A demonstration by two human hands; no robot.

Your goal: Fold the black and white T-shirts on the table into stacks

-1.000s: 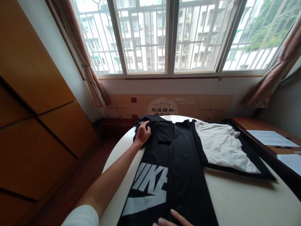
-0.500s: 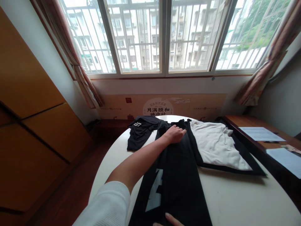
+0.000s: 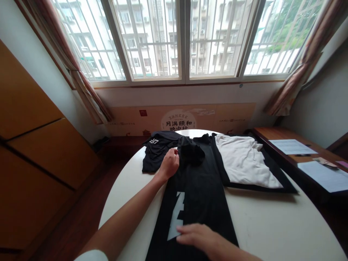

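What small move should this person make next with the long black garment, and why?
Probably the left hand should press the bunched fabric flat, because that lump sits at the far end of the black garment, right beside the hand. The right hand rests on the flatter near end, so it can likely hold the garment steady.

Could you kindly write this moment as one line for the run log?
left hand: at folded top of black cotton T-shirt | right hand: on its white print | nearby: white cloth on black fabric
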